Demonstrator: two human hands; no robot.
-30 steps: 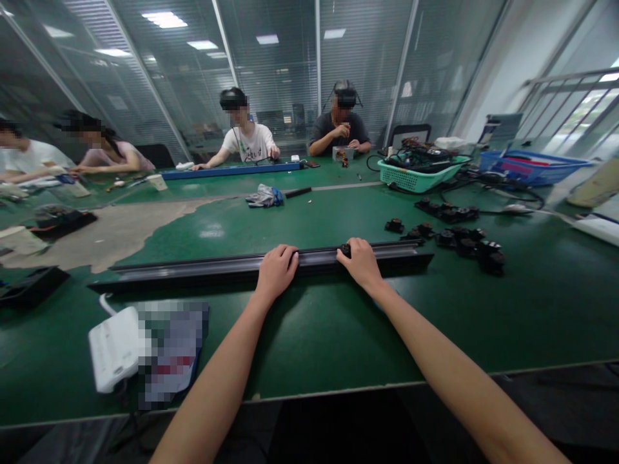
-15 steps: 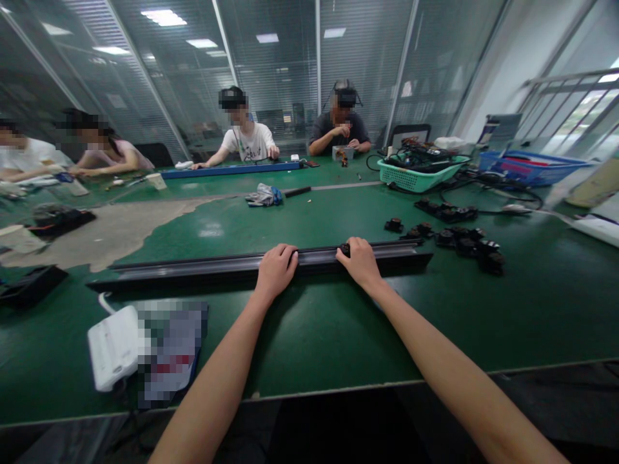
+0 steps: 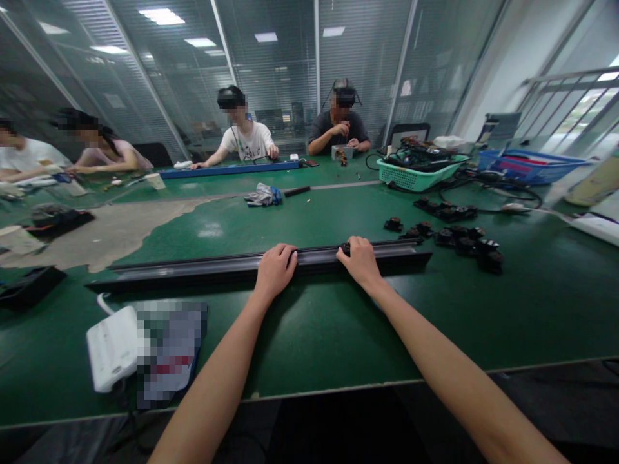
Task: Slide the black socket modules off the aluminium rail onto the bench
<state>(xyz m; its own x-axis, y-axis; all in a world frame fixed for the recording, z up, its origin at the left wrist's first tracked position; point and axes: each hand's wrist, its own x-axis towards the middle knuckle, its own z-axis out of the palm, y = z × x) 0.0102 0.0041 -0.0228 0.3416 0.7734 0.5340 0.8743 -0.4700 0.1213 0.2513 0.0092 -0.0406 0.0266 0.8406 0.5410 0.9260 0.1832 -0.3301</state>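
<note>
A long black channel-shaped rail lies across the green table in front of me, its inner groove shiny grey. My left hand is wrapped over the rail near its middle, fingers closed on the far edge and thumb on the near side. Further right along the rail, my right hand is closed round a small black part, which sits at the groove and is mostly covered by the fingers. Several similar small black parts lie to the right, beyond the rail's end.
At left front are a white power adapter and a blurred grey packet. A green basket of cables and a blue basket stand at back right. A crumpled cloth lies mid-table. Several people sit across the table.
Both hands keep the same place on the rail, and the small black part stays under my right fingers. The view shifts only very slightly.
</note>
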